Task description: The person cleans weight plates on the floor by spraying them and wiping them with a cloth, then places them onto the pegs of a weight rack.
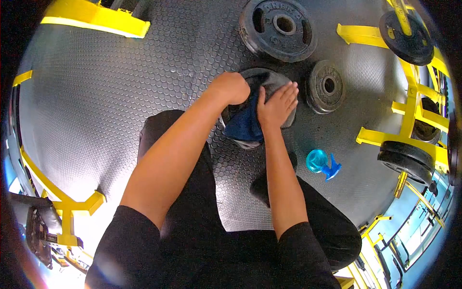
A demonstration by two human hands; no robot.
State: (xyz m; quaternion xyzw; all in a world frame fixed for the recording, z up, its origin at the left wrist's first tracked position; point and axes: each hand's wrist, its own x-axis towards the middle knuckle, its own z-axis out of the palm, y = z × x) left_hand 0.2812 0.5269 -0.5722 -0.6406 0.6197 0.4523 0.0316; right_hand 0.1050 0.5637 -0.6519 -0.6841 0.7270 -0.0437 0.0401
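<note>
A weight plate (229, 114) lies on the floor between my knees, mostly covered by a dark blue and grey cloth (244, 123). My left hand (231, 89) is closed at the plate's left side. Its fingers curl out of sight, so I cannot make out whether they grip the rim or the cloth. Flat on the cloth rests my right hand (279, 106), fingers stretched out and thumb apart. Just beyond is a larger weight plate (301, 41) with raised lettering, and a smaller plate (327, 89) lies to the right.
A blue spray bottle (317, 161) is on the textured black rubber floor (120, 82), right of my right forearm. Yellow rack frames (411, 106) with mounted plates (406, 161) stand at the right. More yellow feet (96, 21) show at the upper left and left.
</note>
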